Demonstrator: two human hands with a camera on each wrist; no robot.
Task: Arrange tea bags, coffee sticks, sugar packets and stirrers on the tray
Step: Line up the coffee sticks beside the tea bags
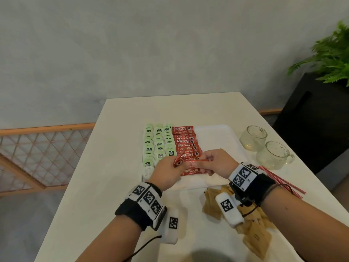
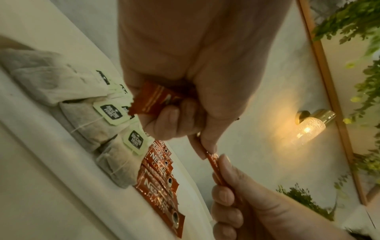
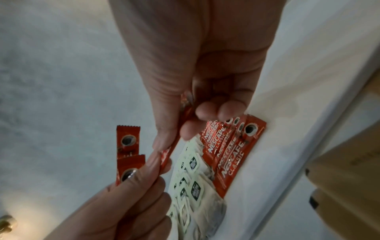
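Roughly left to right in the head view: tea bags (image 1: 158, 146) fill the tray's (image 1: 213, 133) left columns, and the coffee sticks (image 1: 186, 146) overlap in a row beside them, likely to save room. At centre the left hand (image 1: 166, 174) grips spare sticks (image 1: 45, 162) while the right hand (image 1: 217, 163) pinches one stick (image 1: 204, 160) with it, seemingly passing it for placing. Lower right, sugar packets (image 1: 255, 235) and stirrers (image 1: 279, 179) wait on the counter (image 1: 85, 186), partly hidden by the right wrist; stick count in the left hand unclear.
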